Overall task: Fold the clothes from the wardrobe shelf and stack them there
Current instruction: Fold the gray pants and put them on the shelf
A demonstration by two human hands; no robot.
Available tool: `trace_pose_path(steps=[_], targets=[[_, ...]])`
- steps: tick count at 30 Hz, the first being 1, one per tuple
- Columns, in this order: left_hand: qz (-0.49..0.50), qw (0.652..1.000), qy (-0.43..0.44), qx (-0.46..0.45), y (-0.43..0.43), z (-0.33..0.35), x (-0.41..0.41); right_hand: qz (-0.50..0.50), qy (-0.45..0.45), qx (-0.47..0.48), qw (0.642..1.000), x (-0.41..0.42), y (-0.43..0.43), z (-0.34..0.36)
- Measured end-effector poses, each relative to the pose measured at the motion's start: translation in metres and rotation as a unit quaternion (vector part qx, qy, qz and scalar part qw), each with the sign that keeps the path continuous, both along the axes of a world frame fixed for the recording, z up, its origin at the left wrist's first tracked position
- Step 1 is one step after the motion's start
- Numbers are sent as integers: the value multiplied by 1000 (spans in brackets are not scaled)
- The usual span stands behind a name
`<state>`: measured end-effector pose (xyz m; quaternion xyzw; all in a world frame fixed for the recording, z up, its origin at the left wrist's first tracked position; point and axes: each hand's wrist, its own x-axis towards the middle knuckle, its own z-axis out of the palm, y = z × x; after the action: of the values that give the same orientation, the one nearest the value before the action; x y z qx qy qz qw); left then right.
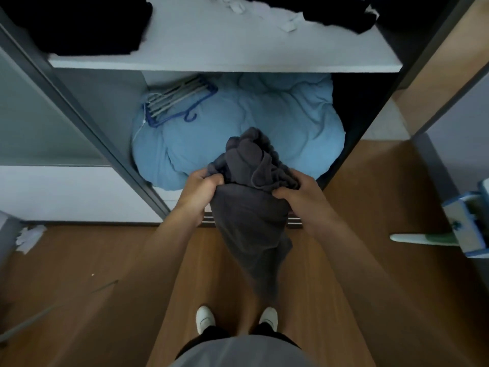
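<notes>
Your two hands grasp a dark grey garment (248, 202) in front of the open wardrobe.

Your left hand (202, 182) and right hand (297, 193) each clench a bunched upper edge; the cloth hangs toward the wooden floor (92, 260), below the white shelf (225, 49) bearing dark clothes (79, 22), before a light blue duvet (264, 115).

Matt, perhaps terry cloth garment (251, 207)

Dim, cool indoor light, no glare. White shelf (225, 49) brightest; dark clothes (84, 25) at its left edge crushed to black, slightly motion-blurred. Wide-angle bends wardrobe frame (87, 120) lines at edges. Soft focus overall, shadows faint on floor (92, 260).
</notes>
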<state>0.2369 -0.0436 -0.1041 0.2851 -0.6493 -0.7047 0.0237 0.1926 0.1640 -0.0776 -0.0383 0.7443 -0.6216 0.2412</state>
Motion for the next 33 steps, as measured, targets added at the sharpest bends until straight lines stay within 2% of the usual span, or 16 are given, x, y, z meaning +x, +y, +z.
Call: trace_pose_path(steps=[3,5,7,9,11,12,14,15,16,17,19,20,24,29,31,33], targets=[[77,996,35,4,-21,7,11,-40,42,9,998,3,-11,6],[96,993,49,38,-34,9,18,-66,8,-15,998,7,-20,6],[68,997,36,30,-44,12,23,-99,-53,-79,991,10,-28,7],[14,1000,4,5,-56,13,26,-132,-73,-141,979,10,-35,10],[-85,995,-46,-20,-70,12,28,-152,-68,-173,971,9,-40,15],[-149,984,-82,-50,-77,11,30,-160,-68,-185,967,8,-43,18],[-275,938,-159,-141,-87,12,32,-171,-70,-202,962,8,-49,23],[-322,913,-172,-179,-86,14,33,-172,-72,-211,959,9,-54,25],[-342,908,-150,-191,-83,17,33,-172,-75,-224,956,9,-59,26],[-346,918,-96,-169,-79,18,31,-170,-80,-239,953,11,-65,27],[-326,944,5,-62,-63,22,27,-164,-92,-272,944,13,-76,30],[-319,946,30,-49,-53,25,23,-161,-97,-285,940,14,-81,31],[-279,943,74,-167,-32,34,3,-133,-112,-304,937,13,-86,38],[-170,962,167,-135,-35,37,-7,-77,-129,-328,933,16,-83,42],[-104,979,160,-67,-34,40,-10,-82,-127,-320,935,18,-86,40],[-88,988,126,33,-33,44,-13,-90,-116,-297,944,19,-87,38]])
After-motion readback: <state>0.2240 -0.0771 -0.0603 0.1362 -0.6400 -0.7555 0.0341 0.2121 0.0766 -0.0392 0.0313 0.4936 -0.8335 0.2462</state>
